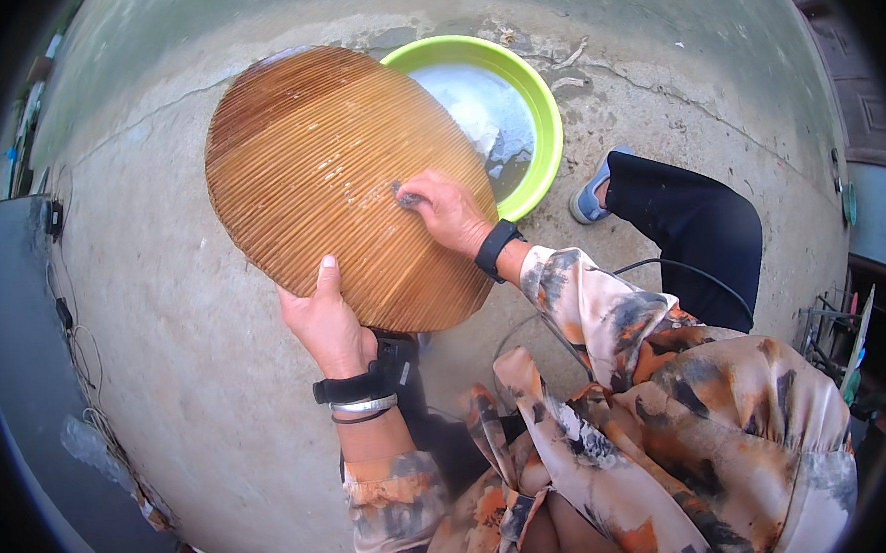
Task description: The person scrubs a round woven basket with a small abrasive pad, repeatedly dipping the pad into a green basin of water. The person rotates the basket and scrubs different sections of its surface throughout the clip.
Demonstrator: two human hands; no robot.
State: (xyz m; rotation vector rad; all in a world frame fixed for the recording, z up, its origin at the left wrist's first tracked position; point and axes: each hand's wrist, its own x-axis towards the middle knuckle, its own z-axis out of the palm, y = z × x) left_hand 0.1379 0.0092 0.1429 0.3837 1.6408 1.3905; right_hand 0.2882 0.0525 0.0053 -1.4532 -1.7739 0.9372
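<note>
A large round ridged wooden board (332, 170), wet and brown with darker bands, is tilted in front of me. My left hand (325, 316) grips its near left edge, thumb on the ridged face and fingers hidden behind. Pressed to the middle of that face, my right hand (451, 208) pinches a small grey scouring pad (409, 197), probably steel wool. Small flecks of foam dot the ridges around it. Behind the board's right side stands a lime-green plastic basin (548, 132) holding sudsy water (472, 106); the board hides part of its rim.
Cracked concrete ground (181, 290) surrounds me. My dark trouser leg (688, 226) and blue shoe (596, 193) are right of the basin. A cable (698, 274) crosses near that leg. Cords (79, 356) and a clear plastic bag (95, 449) lie along the grey wall (21, 336) at left.
</note>
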